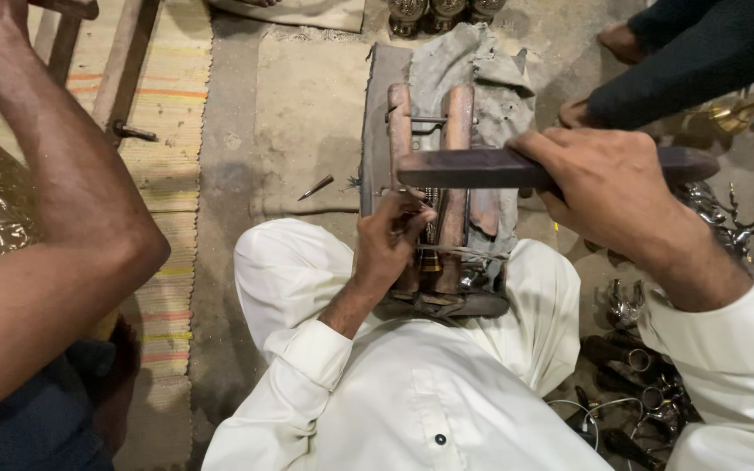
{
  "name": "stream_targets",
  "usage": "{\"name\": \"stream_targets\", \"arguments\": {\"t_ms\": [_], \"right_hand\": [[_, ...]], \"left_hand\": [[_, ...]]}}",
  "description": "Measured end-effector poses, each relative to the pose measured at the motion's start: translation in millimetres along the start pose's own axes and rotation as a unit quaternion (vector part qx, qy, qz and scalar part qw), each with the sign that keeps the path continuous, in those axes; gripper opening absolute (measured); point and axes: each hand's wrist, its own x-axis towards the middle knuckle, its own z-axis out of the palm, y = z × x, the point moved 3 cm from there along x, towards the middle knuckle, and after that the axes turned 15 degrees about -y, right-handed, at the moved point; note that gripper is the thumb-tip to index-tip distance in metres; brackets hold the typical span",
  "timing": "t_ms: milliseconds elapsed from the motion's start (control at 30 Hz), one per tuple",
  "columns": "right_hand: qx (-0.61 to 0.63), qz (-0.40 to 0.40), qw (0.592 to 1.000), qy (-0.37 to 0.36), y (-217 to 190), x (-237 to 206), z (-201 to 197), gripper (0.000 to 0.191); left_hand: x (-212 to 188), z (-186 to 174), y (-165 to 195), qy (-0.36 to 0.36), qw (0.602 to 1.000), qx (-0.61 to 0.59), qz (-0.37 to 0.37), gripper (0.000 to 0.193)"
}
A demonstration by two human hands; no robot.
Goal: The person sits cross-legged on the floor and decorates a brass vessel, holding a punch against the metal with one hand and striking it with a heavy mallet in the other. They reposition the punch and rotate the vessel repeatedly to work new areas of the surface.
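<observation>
**Two hands at a wooden clamp on the floor**

Nearest the camera, the person's white-sleeved left hand (392, 240) is curled over the near end of a wooden clamp (434, 187), two upright reddish blocks joined by a thin metal rod. The fingers are bunched tight around something small and dark set between the blocks; it may be a slim metal tool or workpiece, but the hand hides most of it. The clamp rests between the person's knees, on a grey cloth-covered pad (482, 78) that runs away from the body.

Just above the clamp, the right hand (608, 187) is wrapped in a full fist around a dark wooden bar (482, 167). The bar lies level and crosswise over the far half of the clamp, one end jutting left past the blocks and the other showing beyond the knuckles on the right.

To the right of the person's lap, a heap of shiny metal pieces (639, 384) lies on the ground. To the left, a small pointed metal tool (316, 187) sits alone on the dusty mat (307, 113).

Other people frame the scene: a bare forearm (54, 218) crosses the left edge over a woven straw mat (172, 131), and a dark-sleeved arm (700, 48) reaches in at the top right.
</observation>
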Motion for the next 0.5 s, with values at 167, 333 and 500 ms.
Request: {"name": "stream_targets", "arguments": {"t_ms": [167,333,500], "right_hand": [[0.001,0.0,0.999,0.035,11,-12,22,0.044],[0.106,-0.01,0.982,0.155,22,-30,31,0.041],[-0.088,0.05,0.995,-0.012,21,-33,44,0.034]], "left_hand": [[4,3,13,-0.027,0.991,0.123,0.038,0.027],[5,7,9,-0.031,0.981,0.177,0.066,0.026],[5,9,8,-0.019,0.956,0.268,0.12,0.028]]}}
